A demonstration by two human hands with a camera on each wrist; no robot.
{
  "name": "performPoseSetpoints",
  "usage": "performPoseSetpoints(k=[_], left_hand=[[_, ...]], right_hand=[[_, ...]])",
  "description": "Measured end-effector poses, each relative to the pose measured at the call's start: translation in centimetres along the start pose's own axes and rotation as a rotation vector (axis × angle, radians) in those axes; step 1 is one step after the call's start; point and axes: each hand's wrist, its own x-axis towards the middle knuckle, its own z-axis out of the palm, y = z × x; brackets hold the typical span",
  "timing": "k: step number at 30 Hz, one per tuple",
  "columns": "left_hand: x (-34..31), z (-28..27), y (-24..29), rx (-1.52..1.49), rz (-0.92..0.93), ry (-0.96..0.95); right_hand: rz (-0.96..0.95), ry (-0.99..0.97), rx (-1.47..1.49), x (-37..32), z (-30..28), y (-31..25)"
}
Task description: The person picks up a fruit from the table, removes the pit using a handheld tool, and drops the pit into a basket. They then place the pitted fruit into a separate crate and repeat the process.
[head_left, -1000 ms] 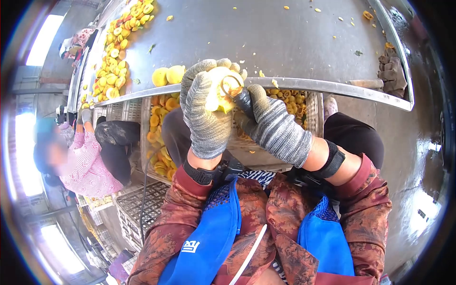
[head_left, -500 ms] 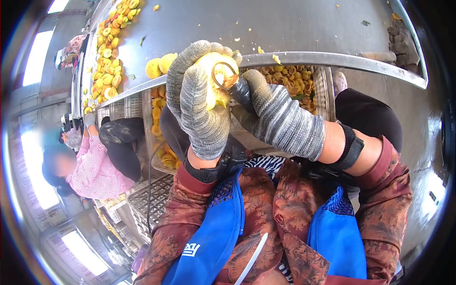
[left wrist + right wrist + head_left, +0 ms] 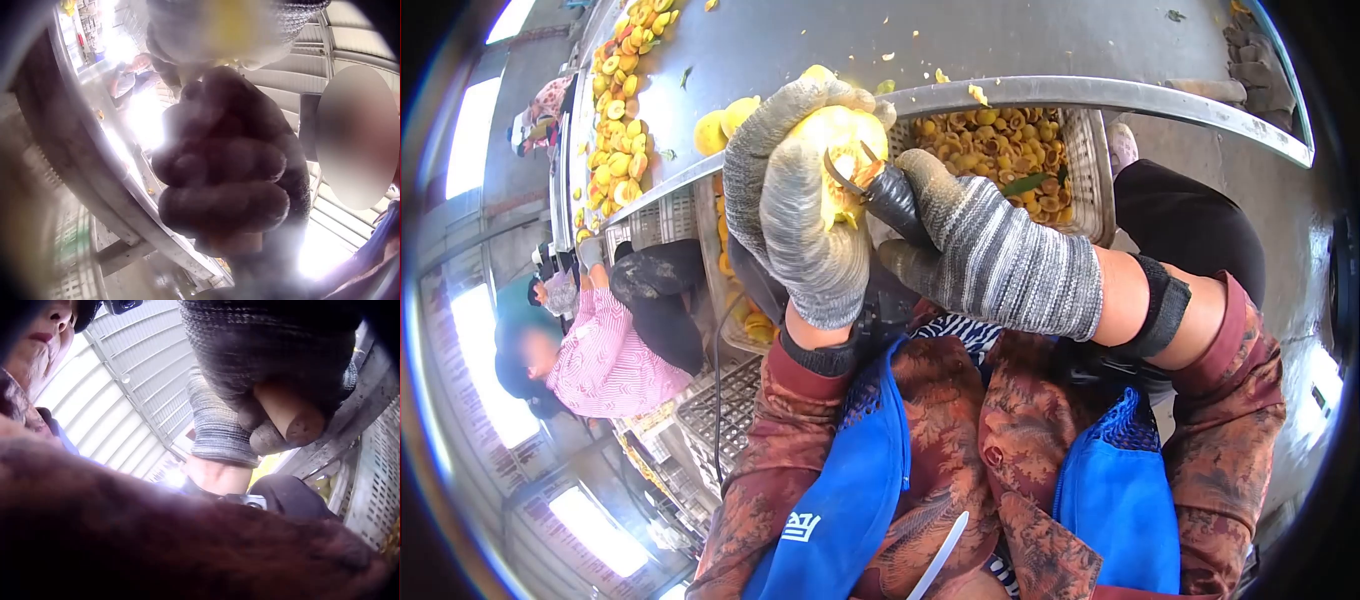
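Note:
In the head view my gloved left hand (image 3: 805, 225) cups a peeled yellow peach (image 3: 840, 130), fingers curled round its far side. My gloved right hand (image 3: 1000, 255) grips a pitting tool (image 3: 895, 205) with a black-wrapped neck and a curved metal loop. That loop lies against the peach's opened side, its end hidden in torn flesh. From the right wrist view, the tool's wooden handle (image 3: 290, 415) sticks out of the right fist. The left wrist view has the right hand's curled fingers (image 3: 225, 156) in shadow, below the left glove and the blurred peach.
A metal table (image 3: 1000, 45) with a raised edge lies beyond the hands, bearing two whole peaches (image 3: 725, 125) and a long heap of peach halves (image 3: 615, 140). Below its edge stands a crate (image 3: 1090, 175) of peach pieces. Another person (image 3: 615, 350) sits at left.
Both hands have shifted left in the head view with the peach and tool. The loop, earlier showing as a nearly full ring, now shows only its two sides, its end in the flesh.

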Motion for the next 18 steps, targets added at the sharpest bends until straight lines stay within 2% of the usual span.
performPoseSetpoints(k=[2,4,6,8,9,11,12,14,18], left_hand=[[0.0,-0.3,-0.1,0.158,0.102,-0.030],[0.1,-0.5,0.0,0.204,0.089,-0.050],[0.2,-0.7,0.2,0.255,0.075,-0.067],[0.2,-0.7,0.5,0.584,0.060,-0.188],[0.2,-0.8,0.5,0.585,0.060,-0.187],[0.1,-1.1,0.5,0.303,-0.005,-0.178],[0.0,-1.4,0.4,0.304,-0.007,-0.175],[-0.1,-1.8,0.2,0.285,0.070,-0.191],[0.4,-1.3,0.5,0.212,-0.036,-0.106]], right_hand=[[0.014,-0.009,0.021,0.0,0.4,0.5],[0.027,-0.015,0.038,0.0,0.4,0.6],[0.140,-0.084,0.070,0.0,0.2,0.1],[0.113,-0.078,0.082,-0.3,0.9,0.6],[0.082,-0.065,0.093,-0.3,1.1,0.8],[0.143,-0.132,0.112,-0.3,0.5,0.1],[0.204,-0.201,0.129,-0.2,0.2,-0.4],[0.230,-0.210,0.176,-0.4,0.3,-0.5],[0.074,-0.081,0.147,-0.8,1.7,1.1]])
